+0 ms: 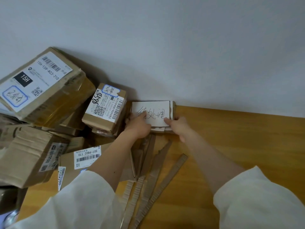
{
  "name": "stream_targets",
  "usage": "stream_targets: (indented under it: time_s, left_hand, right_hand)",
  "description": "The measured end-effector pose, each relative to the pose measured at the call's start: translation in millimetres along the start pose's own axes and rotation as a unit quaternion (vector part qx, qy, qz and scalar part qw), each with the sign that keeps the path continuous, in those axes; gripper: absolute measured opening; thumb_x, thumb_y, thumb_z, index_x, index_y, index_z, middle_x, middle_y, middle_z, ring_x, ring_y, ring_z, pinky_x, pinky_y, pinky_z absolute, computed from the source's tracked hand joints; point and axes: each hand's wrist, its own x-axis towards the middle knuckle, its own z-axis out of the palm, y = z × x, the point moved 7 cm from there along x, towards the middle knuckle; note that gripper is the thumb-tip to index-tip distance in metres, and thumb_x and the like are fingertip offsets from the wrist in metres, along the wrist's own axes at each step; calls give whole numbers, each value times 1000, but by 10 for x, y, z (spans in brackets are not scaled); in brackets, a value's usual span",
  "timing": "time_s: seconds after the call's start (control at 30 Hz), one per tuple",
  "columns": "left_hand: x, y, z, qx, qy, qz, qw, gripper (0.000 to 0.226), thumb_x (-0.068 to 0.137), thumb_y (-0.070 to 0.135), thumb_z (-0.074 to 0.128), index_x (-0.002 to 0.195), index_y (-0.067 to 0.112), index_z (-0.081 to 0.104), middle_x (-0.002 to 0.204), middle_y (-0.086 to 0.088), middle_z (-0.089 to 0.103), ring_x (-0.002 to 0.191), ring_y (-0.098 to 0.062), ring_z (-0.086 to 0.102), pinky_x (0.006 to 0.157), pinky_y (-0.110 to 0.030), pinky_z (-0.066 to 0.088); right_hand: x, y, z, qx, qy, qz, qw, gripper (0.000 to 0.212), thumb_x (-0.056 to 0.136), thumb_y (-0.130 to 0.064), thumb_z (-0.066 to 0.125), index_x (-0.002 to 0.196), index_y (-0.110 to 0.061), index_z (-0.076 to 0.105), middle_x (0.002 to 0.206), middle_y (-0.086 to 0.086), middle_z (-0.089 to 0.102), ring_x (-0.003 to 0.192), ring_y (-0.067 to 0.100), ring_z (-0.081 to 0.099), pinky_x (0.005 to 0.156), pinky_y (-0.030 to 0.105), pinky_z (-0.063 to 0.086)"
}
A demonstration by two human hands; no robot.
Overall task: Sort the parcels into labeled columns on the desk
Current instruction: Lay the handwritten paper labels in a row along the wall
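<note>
A white card (153,111) with handwritten characters lies on a small cardboard piece against the wall at the back of the wooden desk (239,146). My left hand (139,125) grips its left edge and my right hand (179,124) its lower right corner. To the left lies a pile of brown parcels: a large box (44,85) labelled 15H on top, a smaller box (105,106) with a barcode label beside the card, and a flat parcel (85,157) marked 507-P802 under my left forearm.
Several torn corrugated cardboard strips (158,176) fan out on the desk between my forearms. A crushed box (28,159) sits at the left. The white wall (165,47) runs along the desk's far edge. Bare desk surface spreads to the right.
</note>
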Motion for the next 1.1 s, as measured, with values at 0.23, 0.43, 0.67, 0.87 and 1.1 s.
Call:
stream_targets:
  time_s: [0.23, 0.43, 0.67, 0.87, 1.1]
  left_hand:
    - [-179, 129, -225, -131, 115, 64, 983, 61, 97, 36, 44, 150, 15, 22, 156, -16, 26, 144, -38, 19, 117, -51, 20]
    - [-595, 256, -146, -426, 46, 8, 903, 54, 98, 51, 41, 138, 16, 47, 132, -4, 59, 118, -24, 57, 105, -44, 44]
    - [-1023, 382, 276, -580, -59, 22, 812, 36, 96, 28, 56, 125, 7, 57, 115, -9, 70, 99, -23, 71, 76, -32, 61]
    - [-1284, 432, 510, -599, -57, 20, 799, 36, 95, 28, 58, 127, 12, 55, 119, -8, 68, 104, -23, 69, 78, -33, 61]
    - [-1385, 355, 599, -617, -27, -26, 786, 42, 99, 27, 51, 136, 8, 44, 118, -9, 65, 83, -21, 74, 75, -35, 62]
  right_hand:
    - [-198, 117, -243, 111, 13, -31, 993, 36, 98, -13, 58, 133, -7, 52, 127, 6, 64, 109, 22, 63, 98, 37, 50]
    - [-582, 169, -769, 179, -2, -64, 982, 16, 98, -10, 55, 115, -10, 55, 111, 3, 69, 95, 17, 67, 77, 30, 53]
    - [-936, 281, -1102, 163, 23, -106, 981, 11, 101, -13, 52, 101, -19, 62, 103, -2, 70, 87, 11, 67, 72, 24, 53]
    - [-1086, 488, -1369, 143, 121, -137, 973, 33, 93, -17, 67, 126, -12, 64, 117, -1, 68, 107, 15, 63, 84, 21, 47]
    - [-1124, 600, -1509, 167, 122, -118, 971, 27, 94, -17, 66, 119, -8, 65, 102, 3, 72, 78, 12, 67, 57, 15, 52]
